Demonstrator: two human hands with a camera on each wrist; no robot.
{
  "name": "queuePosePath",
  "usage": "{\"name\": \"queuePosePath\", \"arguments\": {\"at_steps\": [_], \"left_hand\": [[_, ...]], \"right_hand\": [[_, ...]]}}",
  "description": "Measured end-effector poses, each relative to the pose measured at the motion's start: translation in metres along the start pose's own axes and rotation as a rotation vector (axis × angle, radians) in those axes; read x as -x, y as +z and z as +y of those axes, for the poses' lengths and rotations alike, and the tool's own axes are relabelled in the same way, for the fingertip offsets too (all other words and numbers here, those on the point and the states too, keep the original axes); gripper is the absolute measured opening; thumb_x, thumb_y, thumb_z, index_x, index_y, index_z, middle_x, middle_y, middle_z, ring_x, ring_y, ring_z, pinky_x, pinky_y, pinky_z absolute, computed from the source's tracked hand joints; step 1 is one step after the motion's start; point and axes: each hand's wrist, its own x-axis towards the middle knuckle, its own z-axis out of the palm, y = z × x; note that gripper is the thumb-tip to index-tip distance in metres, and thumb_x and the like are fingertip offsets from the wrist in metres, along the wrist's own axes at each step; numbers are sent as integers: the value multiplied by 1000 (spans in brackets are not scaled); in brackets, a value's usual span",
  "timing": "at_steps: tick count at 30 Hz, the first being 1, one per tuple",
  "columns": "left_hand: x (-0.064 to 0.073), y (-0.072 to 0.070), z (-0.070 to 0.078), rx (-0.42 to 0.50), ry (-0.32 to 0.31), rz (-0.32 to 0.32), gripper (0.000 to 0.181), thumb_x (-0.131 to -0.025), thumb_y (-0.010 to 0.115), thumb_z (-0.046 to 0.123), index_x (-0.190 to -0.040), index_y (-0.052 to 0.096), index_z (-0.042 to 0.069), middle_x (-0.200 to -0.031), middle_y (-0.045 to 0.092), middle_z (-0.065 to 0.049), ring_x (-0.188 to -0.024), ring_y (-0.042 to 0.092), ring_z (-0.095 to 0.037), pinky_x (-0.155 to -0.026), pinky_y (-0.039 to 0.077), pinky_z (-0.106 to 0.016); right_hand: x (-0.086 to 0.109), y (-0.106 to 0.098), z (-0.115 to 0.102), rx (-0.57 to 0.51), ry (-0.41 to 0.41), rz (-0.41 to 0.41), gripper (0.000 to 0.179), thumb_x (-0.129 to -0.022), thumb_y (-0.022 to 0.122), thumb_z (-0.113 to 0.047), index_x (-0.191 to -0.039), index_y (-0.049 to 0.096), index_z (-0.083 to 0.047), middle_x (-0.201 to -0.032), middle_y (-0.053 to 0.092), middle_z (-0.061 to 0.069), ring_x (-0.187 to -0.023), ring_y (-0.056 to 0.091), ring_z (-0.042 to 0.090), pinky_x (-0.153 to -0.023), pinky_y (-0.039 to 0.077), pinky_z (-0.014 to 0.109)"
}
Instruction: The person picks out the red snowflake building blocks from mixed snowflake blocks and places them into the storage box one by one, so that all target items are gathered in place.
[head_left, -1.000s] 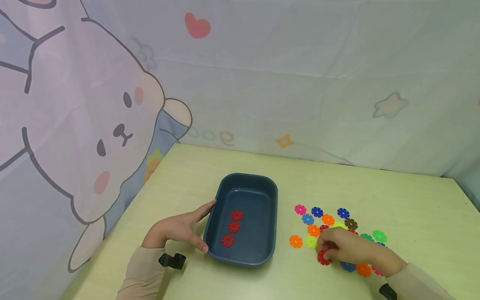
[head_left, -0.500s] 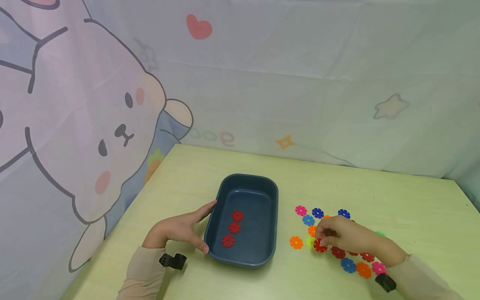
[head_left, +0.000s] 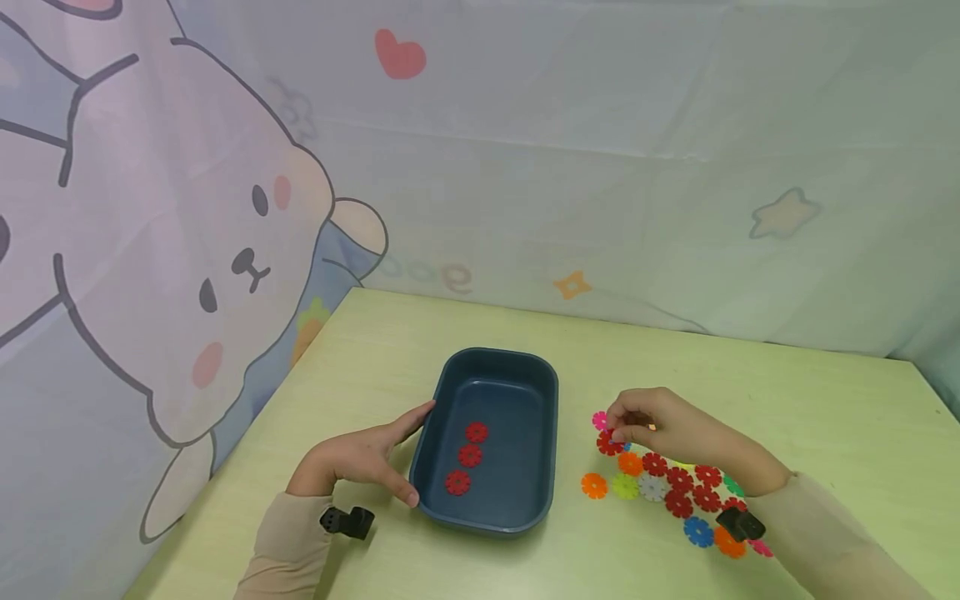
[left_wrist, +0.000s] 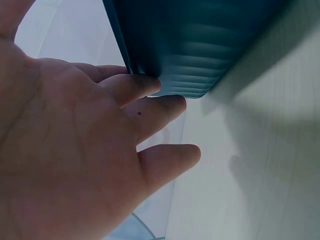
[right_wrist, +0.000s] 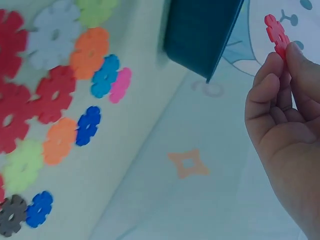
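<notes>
Red disc (head_left: 607, 444): being held in the right hand (head_left: 671, 429), tilting nearly edge-on in the right wrist view and showing apart from the discs below.
Pinch: thumb and fingertips are pressing together on the disc's edge, the gap being no wider than its thickness; the other fingers are curling in.
Dark blue tray (head_left: 517, 467): lying left of the grip, between the hands, its nearer wall standing between the pinch and three red discs (head_left: 470, 456) lying in a row inside.
Left hand (head_left: 360, 457): resting beyond the tray from the grip, spreading thumb and fingers against its outer side, gripping loosely at most.
Loose discs: a pink disc (head_left: 599, 420) is lying just behind the grip; an orange disc (head_left: 630, 464), a yellow-green disc (head_left: 625, 486) and a pale grey disc (head_left: 652, 487) are lying nearer the person; a red cluster (head_left: 679, 481) is spreading to the grip's right.
Covered: the right hand is hiding discs beneath it in the head view; the black wrist mount (head_left: 741, 525) is overlapping another orange disc (head_left: 729, 543).
Cut off: red discs are running out at the right wrist view's left edge.
</notes>
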Motion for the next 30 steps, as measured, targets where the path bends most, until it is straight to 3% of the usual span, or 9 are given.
{"name": "queuePosePath", "arguments": {"at_steps": [15,23,30], "left_hand": [[2,-1,-2,9,13,-5,127,-71,87,32,-155,-6,6,-161,-3,-15,-147,0,-37,-114,10,-58],[2,-1,-1,16,9,-7,127,-71,87,32,-155,-6,6,-161,-3,-15,-147,-1,-37,-114,10,-58],[1,-2,-2,17,1,-6,127,-71,87,31,-155,-6,7,-161,-3,-15,-147,-1,-37,-114,10,-59]], "right_hand": [[-54,12,-7,-108,52,75,8,-92,63,-5,-100,64,-1,-90,66,5,-78,61,13,-74,53,26],[-83,24,-11,-155,76,122,11,-93,63,-8,-101,65,0,-91,66,7,-84,64,25,-78,53,26],[-108,37,-9,-149,100,146,11,-93,64,-10,-100,67,-1,-90,66,5,-82,61,17,-77,52,27]]}}
